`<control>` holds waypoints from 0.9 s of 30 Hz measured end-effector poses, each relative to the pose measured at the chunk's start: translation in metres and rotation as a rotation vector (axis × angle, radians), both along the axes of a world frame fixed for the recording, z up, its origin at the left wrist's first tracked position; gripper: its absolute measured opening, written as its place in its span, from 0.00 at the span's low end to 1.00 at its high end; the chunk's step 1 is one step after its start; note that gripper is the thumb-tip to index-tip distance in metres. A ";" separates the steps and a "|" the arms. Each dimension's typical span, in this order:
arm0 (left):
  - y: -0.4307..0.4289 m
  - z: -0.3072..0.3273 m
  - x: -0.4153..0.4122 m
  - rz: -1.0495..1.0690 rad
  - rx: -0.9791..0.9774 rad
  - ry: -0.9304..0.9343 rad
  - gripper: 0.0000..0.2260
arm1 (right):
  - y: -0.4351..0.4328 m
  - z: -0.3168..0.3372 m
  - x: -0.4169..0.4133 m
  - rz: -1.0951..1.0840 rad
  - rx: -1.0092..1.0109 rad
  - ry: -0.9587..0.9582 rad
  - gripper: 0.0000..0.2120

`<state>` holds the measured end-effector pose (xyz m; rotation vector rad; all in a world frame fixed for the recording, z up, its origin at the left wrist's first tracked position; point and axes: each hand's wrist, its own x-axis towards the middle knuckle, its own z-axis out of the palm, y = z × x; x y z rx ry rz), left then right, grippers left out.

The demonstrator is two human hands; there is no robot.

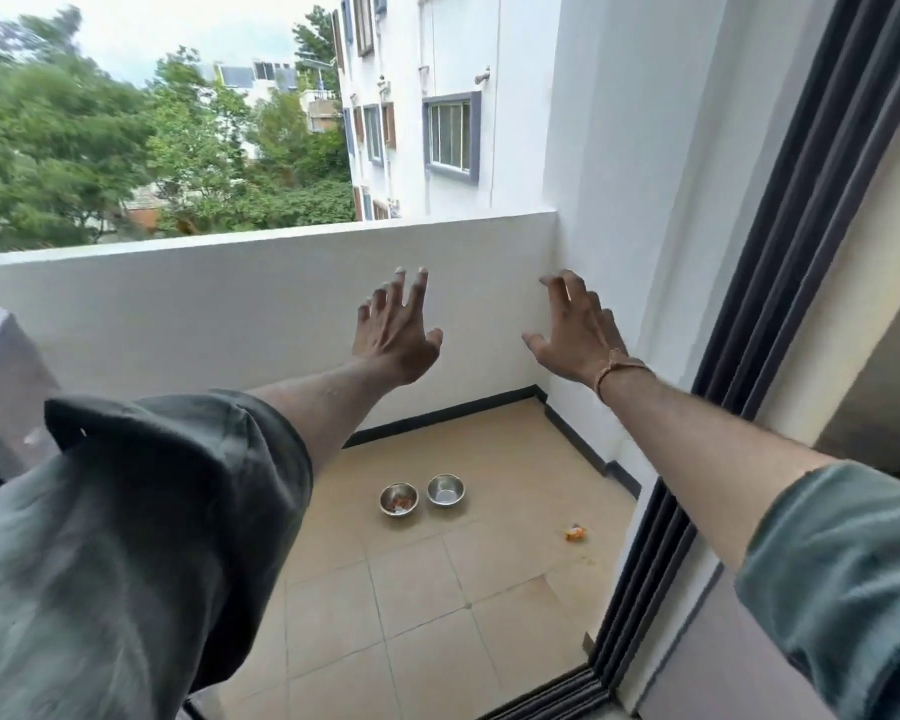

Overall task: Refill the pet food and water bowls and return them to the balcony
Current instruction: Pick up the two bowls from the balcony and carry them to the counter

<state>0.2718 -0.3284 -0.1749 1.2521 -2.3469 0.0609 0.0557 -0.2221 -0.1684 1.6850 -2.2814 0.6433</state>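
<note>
Currently your left hand (396,345) and right hand (578,340) stretch forward, fingers (419,291) spread and relaxed, gripping nothing. The round steel bowl with food scraps (398,500) and the bare round steel bowl (446,490) beside it rest on the beige tiled floor (437,615), well below your fingertips and nearly under the left ones; that hand looks nearer.

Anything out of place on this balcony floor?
A small orange scrap lies loose on the tiles near the sliding door track, apart from the food bowl and second bowl, both upright. Too small to identify.
</note>
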 end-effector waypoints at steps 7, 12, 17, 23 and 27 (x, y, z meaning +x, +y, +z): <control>-0.088 -0.026 -0.028 0.117 0.073 -0.020 0.36 | -0.115 -0.035 -0.032 0.110 0.090 -0.022 0.34; -0.143 -0.056 -0.041 0.161 0.129 -0.038 0.36 | -0.182 -0.065 -0.043 0.151 0.152 -0.041 0.34; -0.208 -0.092 -0.046 0.195 0.186 -0.059 0.36 | -0.253 -0.097 -0.048 0.172 0.206 -0.046 0.34; -0.310 -0.138 -0.046 0.208 0.215 -0.085 0.36 | -0.353 -0.143 -0.049 0.200 0.241 -0.047 0.34; -0.393 -0.167 -0.046 0.188 0.258 -0.098 0.36 | -0.433 -0.176 -0.046 0.177 0.290 -0.073 0.34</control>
